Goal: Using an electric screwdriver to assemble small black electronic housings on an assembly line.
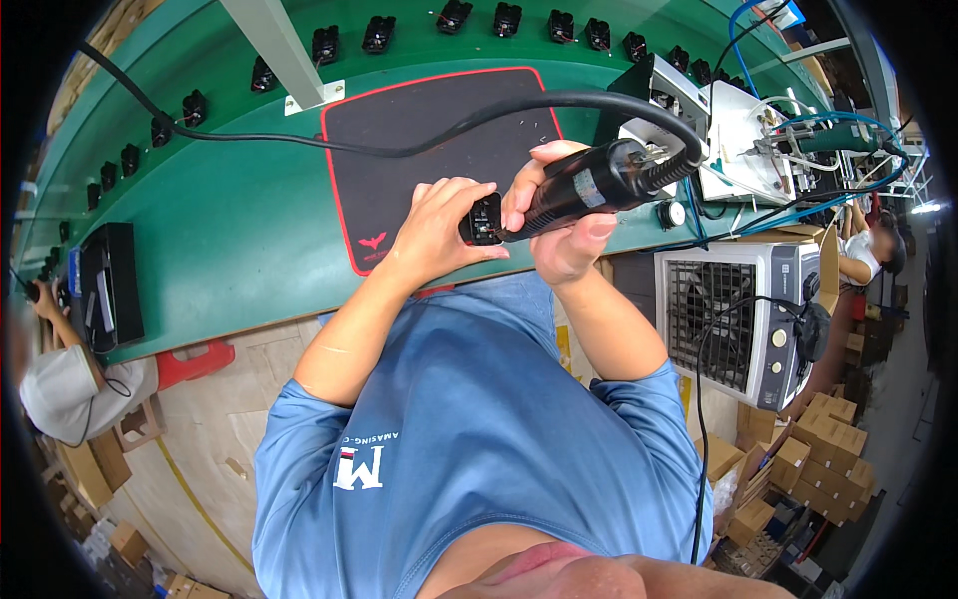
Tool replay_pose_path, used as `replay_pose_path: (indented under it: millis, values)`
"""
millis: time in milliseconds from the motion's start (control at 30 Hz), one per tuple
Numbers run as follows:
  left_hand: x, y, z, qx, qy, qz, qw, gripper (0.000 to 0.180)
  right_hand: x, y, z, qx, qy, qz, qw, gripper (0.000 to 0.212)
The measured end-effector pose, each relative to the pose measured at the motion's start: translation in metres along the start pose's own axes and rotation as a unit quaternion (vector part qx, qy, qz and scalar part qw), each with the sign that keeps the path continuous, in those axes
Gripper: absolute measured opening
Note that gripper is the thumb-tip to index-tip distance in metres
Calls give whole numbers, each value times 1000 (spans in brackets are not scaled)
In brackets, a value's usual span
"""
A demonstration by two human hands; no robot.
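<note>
At the frame's centre, the left hand (439, 228) pinches a black case (486, 218) over the mat (429, 112); the right hand (565, 245) grips a driver (589, 186), its tip at the case.

Bright, fairly even light on the bench (230, 200), w/ a lamp (926, 208) glaring far R. Its long edges bow hard (fisheye, blk corners). Ctr. fairly sharp, incl. the tool (591, 185); boxes (833, 449) near R rim dim & softer.
</note>
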State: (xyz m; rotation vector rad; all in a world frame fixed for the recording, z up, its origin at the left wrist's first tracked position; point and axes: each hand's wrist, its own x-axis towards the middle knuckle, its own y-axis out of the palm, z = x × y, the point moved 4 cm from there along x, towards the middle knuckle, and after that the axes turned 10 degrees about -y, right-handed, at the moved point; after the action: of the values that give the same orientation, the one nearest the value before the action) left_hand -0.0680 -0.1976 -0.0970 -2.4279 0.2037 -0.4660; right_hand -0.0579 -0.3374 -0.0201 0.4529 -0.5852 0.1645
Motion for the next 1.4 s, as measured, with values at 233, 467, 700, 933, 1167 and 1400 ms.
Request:
replay_pose_path:
  millis: [233, 467, 700, 933, 1167, 1400]
  values:
    - [3, -2, 1, -2, -12, 0, 1000, 83, -5, -10, -8, 8, 0, -17, 1000, 88]
    - [6, -1, -2, -2, 0, 22, 1000, 85, 6, -13, 0, 13, 18, 2, 1000, 92]
    - [1, 0, -3, 29, -1, 28, 999, 88, 90, -103, 94, -208, -155, -118, 958, 87]
    - [3, -2, -5, 41, 1, 32, 999, 86, 92, -166, 86, -270, -189, -137, 934, 70]
    - [2, -3, -8, 37, 9, 31, 999, 87, 91, -169, 81, -266, -155, -144, 940, 80]
    - [4, -3, -8, 39, 5, 34, 999, 87, 85, -179, 72, -197, -124, -96, 968, 86]
